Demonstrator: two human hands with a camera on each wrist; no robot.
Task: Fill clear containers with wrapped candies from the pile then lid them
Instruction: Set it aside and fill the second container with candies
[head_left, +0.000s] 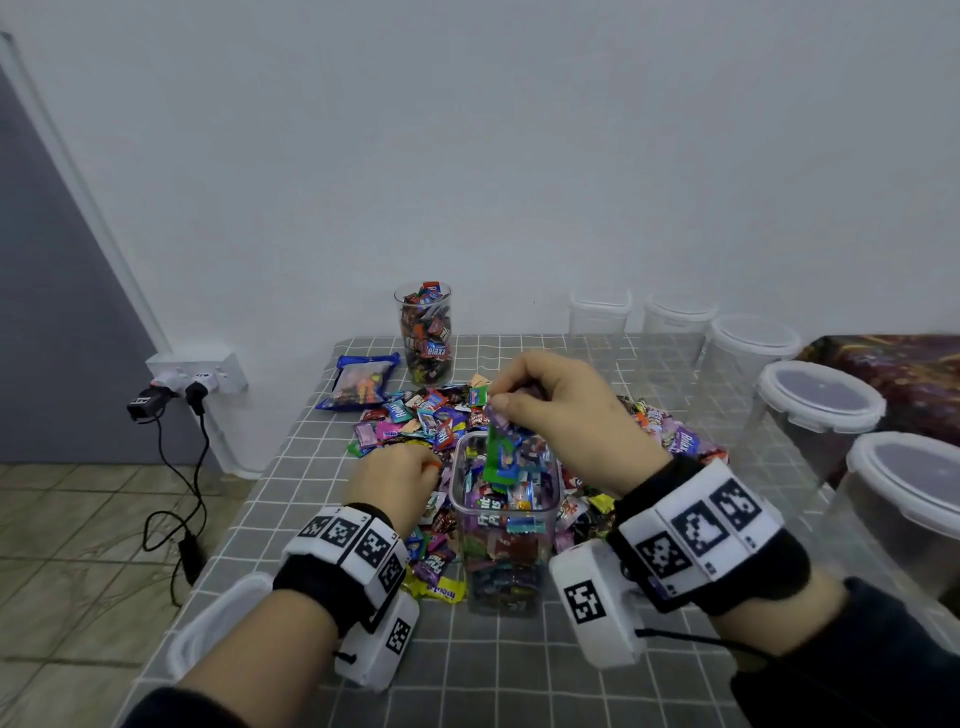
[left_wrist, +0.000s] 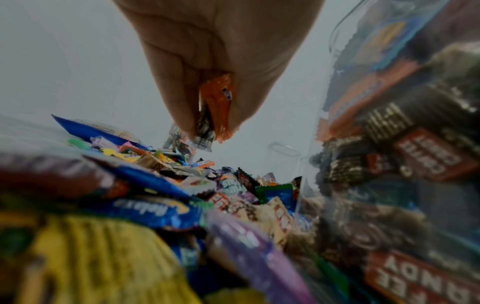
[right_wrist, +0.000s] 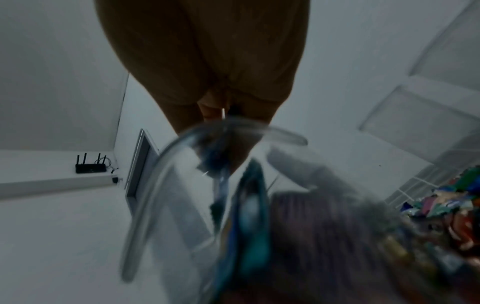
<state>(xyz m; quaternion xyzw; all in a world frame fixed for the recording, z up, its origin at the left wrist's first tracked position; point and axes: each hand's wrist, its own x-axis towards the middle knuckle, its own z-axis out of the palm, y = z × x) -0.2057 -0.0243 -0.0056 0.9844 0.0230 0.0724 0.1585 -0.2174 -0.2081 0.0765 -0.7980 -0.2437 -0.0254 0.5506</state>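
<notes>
A clear square container (head_left: 505, 525), nearly full of wrapped candies, stands in the middle of the grey checked table (head_left: 519, 670). Around and behind it spreads the candy pile (head_left: 415, 421). My right hand (head_left: 545, 405) hovers over the container's mouth and pinches a long green-wrapped candy (head_left: 500, 457) with other wrappers, hanging into the opening. My left hand (head_left: 395, 480) is low over the pile, left of the container, and pinches an orange-wrapped candy (left_wrist: 218, 107) together with a dark one. The container's rim (right_wrist: 213, 131) shows blurred in the right wrist view.
A round clear jar (head_left: 425, 332) full of candies stands at the back, a blue candy bag (head_left: 358, 382) to its left. Several empty lidded containers (head_left: 821, 400) line the right side. A loose lid (head_left: 208, 623) lies at the table's left edge. A wall socket with cables (head_left: 192, 379) is on the left.
</notes>
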